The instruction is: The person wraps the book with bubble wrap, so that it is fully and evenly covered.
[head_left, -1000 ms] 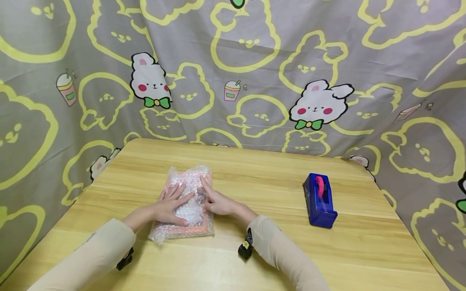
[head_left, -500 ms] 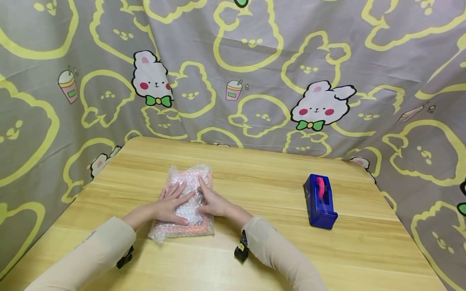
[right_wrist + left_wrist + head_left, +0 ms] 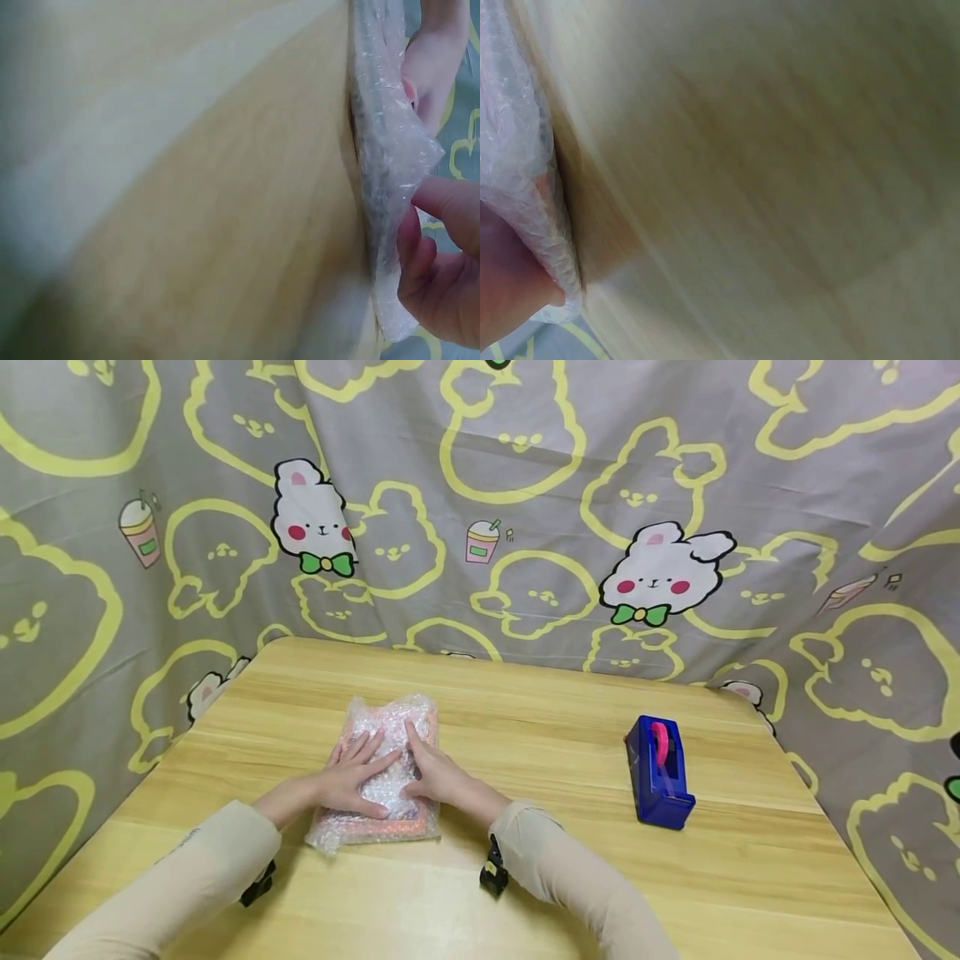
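Observation:
A flat package in clear bubble wrap (image 3: pixel 390 831) lies on the table, with something pink-orange showing through. My left hand (image 3: pixel 352 785) rests on its left half, palm down, fingers spread. On the right part of the wrap, my right hand (image 3: pixel 444 777) presses with its index finger and thumb stretched and spread apart. In the right wrist view, the right hand (image 3: pixel 450 262) touches a raised fold of the bubble wrap (image 3: pixel 390 157), its other fingers bent at the edge. The left wrist view catches only part of the left hand (image 3: pixel 510 277) against the bubble wrap (image 3: pixel 517 127).
A blue tape dispenser (image 3: pixel 660 772) with a pink tape core stands to the right on the wooden table (image 3: pixel 540 718). Behind and beside the table hangs a grey curtain (image 3: pixel 525 468) with cartoon prints. Both wrists carry black camera mounts.
My right hand has shifted slightly left on the package, and its thumb has come out onto the top of the wrap. The left hand keeps its place.

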Action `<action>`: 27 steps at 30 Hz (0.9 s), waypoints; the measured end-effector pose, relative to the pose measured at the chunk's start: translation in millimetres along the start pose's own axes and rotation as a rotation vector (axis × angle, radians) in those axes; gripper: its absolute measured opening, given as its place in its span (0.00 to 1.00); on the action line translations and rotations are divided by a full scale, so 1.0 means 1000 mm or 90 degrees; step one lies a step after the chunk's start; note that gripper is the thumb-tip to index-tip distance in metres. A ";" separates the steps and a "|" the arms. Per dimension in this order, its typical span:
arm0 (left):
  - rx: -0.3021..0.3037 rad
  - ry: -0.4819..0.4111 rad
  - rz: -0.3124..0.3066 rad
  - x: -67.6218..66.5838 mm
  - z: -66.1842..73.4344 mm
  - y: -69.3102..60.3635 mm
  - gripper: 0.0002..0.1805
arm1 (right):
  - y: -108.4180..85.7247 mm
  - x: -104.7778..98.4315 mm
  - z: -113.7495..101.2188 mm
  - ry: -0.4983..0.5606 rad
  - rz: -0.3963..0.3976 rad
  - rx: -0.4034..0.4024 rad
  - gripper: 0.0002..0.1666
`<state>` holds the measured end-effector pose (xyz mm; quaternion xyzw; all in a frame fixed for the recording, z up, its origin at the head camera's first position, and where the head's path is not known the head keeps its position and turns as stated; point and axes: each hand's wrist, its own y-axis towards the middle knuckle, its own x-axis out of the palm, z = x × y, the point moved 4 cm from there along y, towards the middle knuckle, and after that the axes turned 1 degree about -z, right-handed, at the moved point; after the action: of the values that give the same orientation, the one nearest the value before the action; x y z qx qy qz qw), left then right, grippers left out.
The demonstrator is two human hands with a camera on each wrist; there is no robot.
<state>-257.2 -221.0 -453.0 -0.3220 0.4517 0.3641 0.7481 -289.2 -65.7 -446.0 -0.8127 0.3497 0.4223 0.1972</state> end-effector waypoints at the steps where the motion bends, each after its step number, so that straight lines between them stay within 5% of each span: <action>1: 0.000 -0.001 -0.002 0.000 0.000 0.000 0.52 | -0.001 0.000 0.001 -0.008 0.000 0.006 0.63; 4: -0.003 -0.002 -0.007 0.001 0.000 0.000 0.52 | -0.003 -0.001 0.005 -0.019 0.000 0.015 0.63; 14: -0.007 -0.006 -0.018 -0.001 0.003 0.000 0.53 | -0.005 0.000 0.017 0.163 -0.050 0.020 0.61; 21: -0.008 -0.008 -0.021 -0.001 0.004 0.000 0.53 | -0.006 0.000 0.017 0.119 -0.039 0.043 0.60; 27: -0.012 -0.009 -0.021 -0.002 0.003 -0.001 0.53 | -0.005 -0.002 0.018 0.177 -0.073 0.024 0.58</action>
<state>-256.1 -219.5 -450.5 -0.3342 0.4373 0.3583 0.7542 -295.9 -50.1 -454.7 -0.8779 0.3346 0.2874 0.1861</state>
